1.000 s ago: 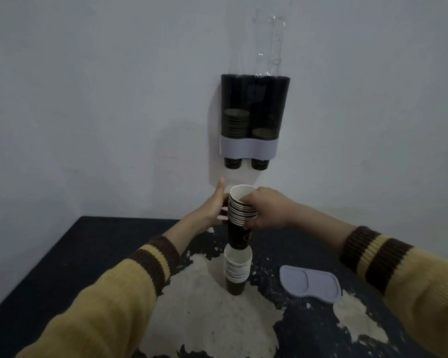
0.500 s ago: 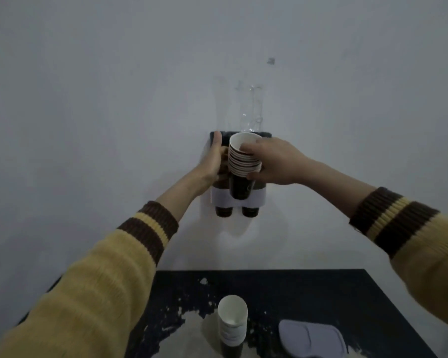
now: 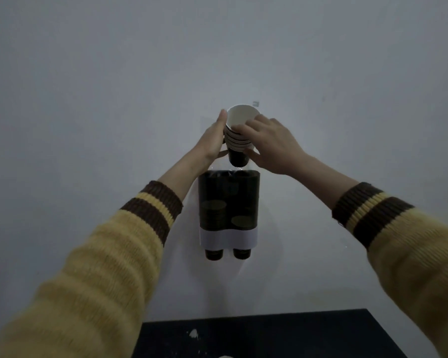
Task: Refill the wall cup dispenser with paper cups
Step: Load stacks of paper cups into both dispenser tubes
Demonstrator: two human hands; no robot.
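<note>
Two hands are closed on a stack of paper cups (image 3: 238,140), held upright just above the wall dispenser (image 3: 228,200), the right hand (image 3: 272,146) wrapping it, the left hand (image 3: 212,140) steadying opposite.

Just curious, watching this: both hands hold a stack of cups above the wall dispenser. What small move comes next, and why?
Probably lower the stack of cups straight down into the dispenser. Its base hangs just above the open top, the right hand grips it, and the left hand steadies it.

Matt paper cups (image 3: 239,136), glossy dark plastic dispenser (image 3: 228,200), ribbed knit sleeves (image 3: 130,244).
</note>
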